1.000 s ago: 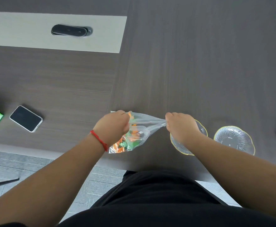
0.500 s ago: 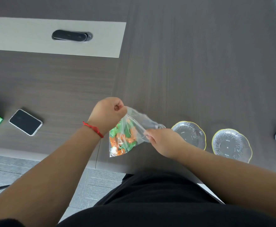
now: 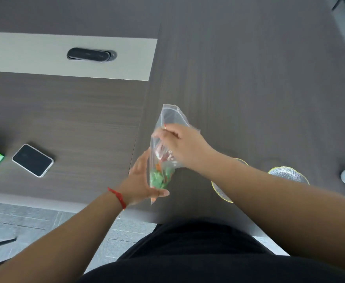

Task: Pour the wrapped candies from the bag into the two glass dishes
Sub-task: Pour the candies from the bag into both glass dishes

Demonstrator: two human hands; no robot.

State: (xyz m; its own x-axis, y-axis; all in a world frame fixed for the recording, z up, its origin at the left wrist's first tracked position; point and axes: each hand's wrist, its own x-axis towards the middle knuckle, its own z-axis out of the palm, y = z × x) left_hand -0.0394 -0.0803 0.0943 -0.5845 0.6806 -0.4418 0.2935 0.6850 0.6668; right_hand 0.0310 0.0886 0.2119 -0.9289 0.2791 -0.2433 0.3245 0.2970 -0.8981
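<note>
My right hand (image 3: 184,145) pinches the clear bag (image 3: 163,148) partway up its side, fingers shut on the plastic. My left hand (image 3: 141,180) is open and cups the bottom, thumb under it. A moment ago both hands were tugging the top apart with the bag lying sideways. Now it stands up tall, mouth at the top, and the candies (image 3: 160,174) have slid to the bottom. I think it is open and ready to tip.

The near dish (image 3: 221,190) is mostly hidden under my right arm. The far dish (image 3: 286,173) shows half. Both look empty. I cannot tell how wide the mouth is.
</note>
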